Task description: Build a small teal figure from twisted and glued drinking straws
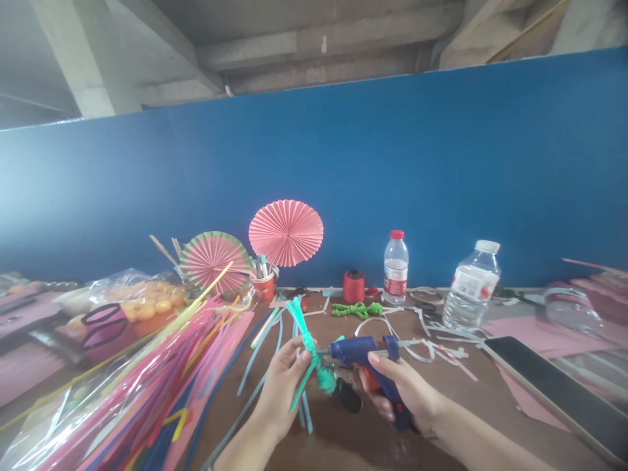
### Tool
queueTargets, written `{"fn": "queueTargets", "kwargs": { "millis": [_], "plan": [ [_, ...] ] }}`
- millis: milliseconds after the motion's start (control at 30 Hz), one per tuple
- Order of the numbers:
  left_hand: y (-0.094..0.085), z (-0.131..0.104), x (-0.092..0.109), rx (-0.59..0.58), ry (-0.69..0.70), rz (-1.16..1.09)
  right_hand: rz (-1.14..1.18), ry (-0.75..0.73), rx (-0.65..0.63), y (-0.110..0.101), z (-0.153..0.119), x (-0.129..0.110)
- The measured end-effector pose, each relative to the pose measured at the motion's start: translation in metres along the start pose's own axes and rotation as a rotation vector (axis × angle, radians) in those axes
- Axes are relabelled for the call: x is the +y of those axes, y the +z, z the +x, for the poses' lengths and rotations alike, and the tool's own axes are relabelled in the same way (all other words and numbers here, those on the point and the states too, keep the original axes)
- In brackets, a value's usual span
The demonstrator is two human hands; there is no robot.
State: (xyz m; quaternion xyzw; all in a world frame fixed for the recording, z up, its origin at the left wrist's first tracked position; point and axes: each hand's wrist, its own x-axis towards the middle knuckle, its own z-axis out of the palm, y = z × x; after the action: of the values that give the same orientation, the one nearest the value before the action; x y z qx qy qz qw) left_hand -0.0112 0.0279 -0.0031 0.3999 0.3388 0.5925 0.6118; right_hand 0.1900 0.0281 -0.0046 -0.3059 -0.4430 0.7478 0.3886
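My left hand (286, 379) pinches a teal braided piece (308, 340) made of strips, its loose ends fanning out at the top and a bulkier knotted part hanging at lower right. My right hand (400, 386) is wrapped round the handle of a blue hot glue gun (360, 350), with fingers near its orange trigger. The gun's nozzle points left and meets or nearly meets the teal piece; exact contact is hard to tell. Below the nozzle sits a dark oval thing (348, 396), too blurred to name. A green braided piece (356, 309) lies behind the gun.
Plastic-wrapped coloured strips (147, 379) fill the left side. Pink folded paper fans (286, 233) stand behind, near a red cup of pens (265, 288). Water bottles (395, 271), a red spool (354, 286), paper scraps and a phone (559, 386) are farther right. A blue wall (392, 157) rises behind.
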Motion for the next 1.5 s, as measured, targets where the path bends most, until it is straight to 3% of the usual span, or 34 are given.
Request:
{"fn": "queueTargets", "kwargs": {
  "millis": [200,433,767,1500],
  "plan": [
    [0.0004,0.0004,-0.0005,0.017,0.006,0.033,0.007,0.018,0.009,-0.0020,-0.0001,-0.0013],
    [0.0001,0.0003,0.0001,0.020,-0.010,-0.027,0.117,0.177,-0.027,-0.0032,0.0008,-0.0046],
    [0.0042,-0.0013,0.0039,-0.070,-0.027,0.049,0.028,0.164,0.028,-0.0027,-0.0003,-0.0068],
    [0.0031,-0.0008,0.0010,-0.022,-0.020,0.092,0.042,0.157,-0.014,-0.0051,0.0007,-0.0051]
  ]
}}
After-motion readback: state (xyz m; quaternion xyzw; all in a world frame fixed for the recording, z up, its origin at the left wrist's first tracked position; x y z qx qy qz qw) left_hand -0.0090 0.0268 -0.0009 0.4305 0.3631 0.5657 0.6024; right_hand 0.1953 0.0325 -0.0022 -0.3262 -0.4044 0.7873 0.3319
